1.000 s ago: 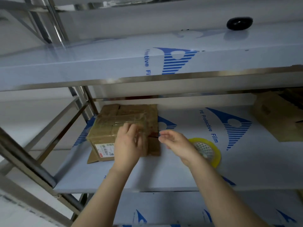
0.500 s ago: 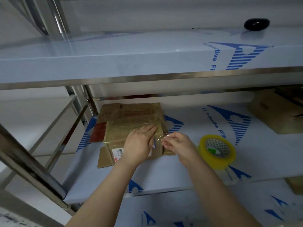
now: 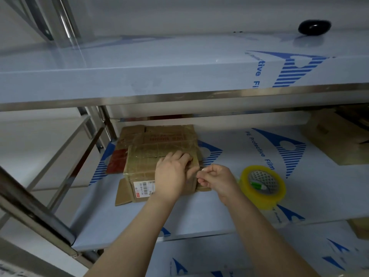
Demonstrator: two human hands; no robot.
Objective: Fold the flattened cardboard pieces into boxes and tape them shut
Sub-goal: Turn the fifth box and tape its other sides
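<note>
A small brown cardboard box (image 3: 143, 162), criss-crossed with clear tape and bearing a white barcode label, stands on the middle shelf (image 3: 199, 216). My left hand (image 3: 171, 174) lies over its near right top corner, fingers pressing the top. My right hand (image 3: 214, 179) is at the box's right edge, thumb and fingers pinching a thin strip of clear tape. A yellow tape roll (image 3: 261, 185) lies flat just right of that hand. Behind the box lies flattened cardboard (image 3: 159, 134).
A red-brown flat piece (image 3: 116, 161) lies left of the box. More brown cardboard (image 3: 337, 140) sits at the shelf's far right. The upper shelf (image 3: 139, 76) overhangs, with a black object (image 3: 314, 27) on it. Steel rack posts (image 3: 36, 214) run along the left.
My right hand has closed in on the box's right edge, shortening the tape strip. My left hand slid slightly right on the box top. The view shifted a little.
</note>
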